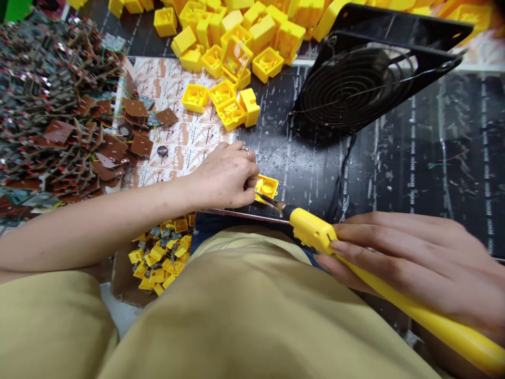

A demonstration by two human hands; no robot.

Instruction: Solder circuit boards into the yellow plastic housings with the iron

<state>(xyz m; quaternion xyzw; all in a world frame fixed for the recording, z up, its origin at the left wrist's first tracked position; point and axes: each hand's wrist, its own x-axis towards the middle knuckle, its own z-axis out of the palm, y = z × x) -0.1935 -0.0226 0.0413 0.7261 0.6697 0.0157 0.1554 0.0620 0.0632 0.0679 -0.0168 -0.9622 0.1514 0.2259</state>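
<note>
My right hand (410, 263) is wrapped round the yellow handle of a soldering iron (313, 230). The iron slants up and left, and its tip reaches into a small yellow plastic housing (269, 186) near the bench's front edge. At the left side of that housing my left hand (234, 176) is closed, with a ring on one finger. Its fingertips are bent in against the housing, and what they pinch is hidden. Just beyond my left hand stand several more open yellow housings (231, 108).
A black fan (351, 87) with a wire grille stands at the back right, its cable running forward. Circuit boards (59, 105) are heaped at the left. More yellow housings (260, 34) are piled at the back. Below the bench edge, a box (122, 276) holds yellow parts.
</note>
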